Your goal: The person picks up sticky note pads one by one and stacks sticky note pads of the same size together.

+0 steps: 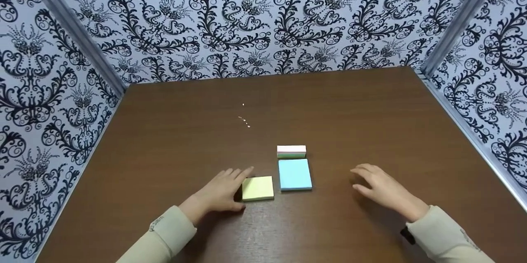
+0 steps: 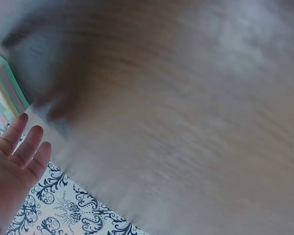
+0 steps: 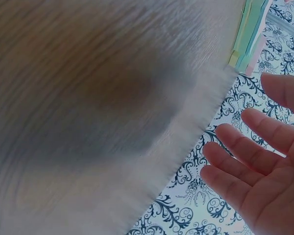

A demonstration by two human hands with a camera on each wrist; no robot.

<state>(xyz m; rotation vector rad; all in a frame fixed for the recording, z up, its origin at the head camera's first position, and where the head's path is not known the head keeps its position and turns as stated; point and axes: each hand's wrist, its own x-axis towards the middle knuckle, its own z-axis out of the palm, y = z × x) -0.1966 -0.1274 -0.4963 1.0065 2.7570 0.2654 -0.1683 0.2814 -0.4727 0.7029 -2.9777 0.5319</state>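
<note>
A pad of yellow sticky notes [image 1: 257, 188] lies on the brown table, with my left hand [image 1: 222, 191] at its left side. The left fingers are spread by the pad's far left corner and the thumb is by its near left corner; whether they touch it I cannot tell. Just right of it lies a larger blue sticky note pad [image 1: 295, 174]. Behind the blue pad is a narrow block of sticky notes [image 1: 291, 151], white on top with pink and green layers on its side. My right hand [image 1: 383, 187], holding nothing, is apart from the pads on the right, its fingers loosely bent.
The brown table [image 1: 354, 110] meets a black-and-white patterned wall [image 1: 263, 20] at the back, and similar walls stand on both sides. Small white specks [image 1: 246, 122] show on the tabletop beyond the pads. Both wrists wear light sleeves [image 1: 173, 226].
</note>
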